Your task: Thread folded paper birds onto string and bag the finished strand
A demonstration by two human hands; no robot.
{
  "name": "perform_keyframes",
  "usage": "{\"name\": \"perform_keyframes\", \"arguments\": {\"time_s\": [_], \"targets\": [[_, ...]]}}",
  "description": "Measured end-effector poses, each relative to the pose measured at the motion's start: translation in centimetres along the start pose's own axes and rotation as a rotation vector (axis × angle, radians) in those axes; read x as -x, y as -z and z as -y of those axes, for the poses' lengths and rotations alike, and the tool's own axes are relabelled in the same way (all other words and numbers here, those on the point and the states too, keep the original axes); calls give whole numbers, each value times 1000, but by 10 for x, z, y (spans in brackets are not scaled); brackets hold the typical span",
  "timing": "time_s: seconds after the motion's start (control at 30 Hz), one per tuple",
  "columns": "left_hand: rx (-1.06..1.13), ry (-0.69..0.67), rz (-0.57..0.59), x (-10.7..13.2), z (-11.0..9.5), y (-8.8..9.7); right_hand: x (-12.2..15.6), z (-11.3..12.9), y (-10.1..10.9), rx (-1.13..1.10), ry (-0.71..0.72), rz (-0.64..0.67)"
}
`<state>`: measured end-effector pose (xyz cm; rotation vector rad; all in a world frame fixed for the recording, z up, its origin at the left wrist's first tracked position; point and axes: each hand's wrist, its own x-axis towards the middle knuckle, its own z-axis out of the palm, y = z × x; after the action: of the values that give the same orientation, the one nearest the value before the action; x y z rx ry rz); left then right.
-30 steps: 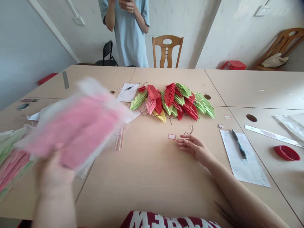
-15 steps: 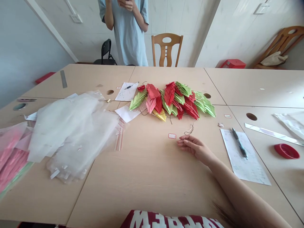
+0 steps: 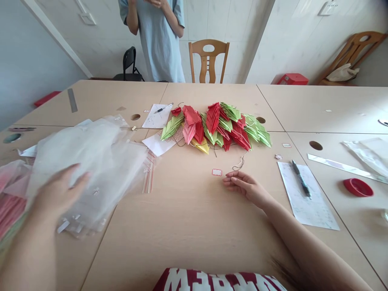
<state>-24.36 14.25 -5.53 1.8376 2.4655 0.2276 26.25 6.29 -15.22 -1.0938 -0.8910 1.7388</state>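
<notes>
My left hand (image 3: 65,188), blurred, is over the clear plastic bags (image 3: 100,161) on the left, thumb and fingers apart; whether it touches them I cannot tell. My right hand (image 3: 242,186) rests on the table, fingers loosely bent, with nothing visible in it. Just beyond its fingertips lies a thin cord (image 3: 239,163) trailing from a row of folded paper pieces (image 3: 216,125) in red, green, pink and yellow. A small red-bordered label (image 3: 216,172) lies left of those fingertips.
Pink packets (image 3: 12,206) lie at the far left. On the right are a written sheet (image 3: 306,202) with a pen (image 3: 301,180), a roll of red tape (image 3: 358,187) and a plastic strip (image 3: 342,166). Across the table a person (image 3: 160,40) stands beside a wooden chair (image 3: 209,60).
My left hand has come into view from the lower left, over the plastic bags. My right hand stays in place. The view has shifted slightly to the right.
</notes>
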Motion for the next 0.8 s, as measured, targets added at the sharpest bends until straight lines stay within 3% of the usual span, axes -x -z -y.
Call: {"name": "perform_keyframes", "arguments": {"time_s": [0.1,0.23,0.33,0.53,0.8], "targets": [[-87,-202,121,-1,-27,-36,1,0,-1,22,9,-4],[-209,-175,22,10,-65,-59,2,1,-2,48,16,-1],[-209,-140,56,10,-67,-55,2,2,-2,70,19,9],[-38,-40,150,-7,-43,-42,2,4,-1,79,20,20],[-77,129,45,-7,-52,-38,2,6,-4,53,18,4]]}}
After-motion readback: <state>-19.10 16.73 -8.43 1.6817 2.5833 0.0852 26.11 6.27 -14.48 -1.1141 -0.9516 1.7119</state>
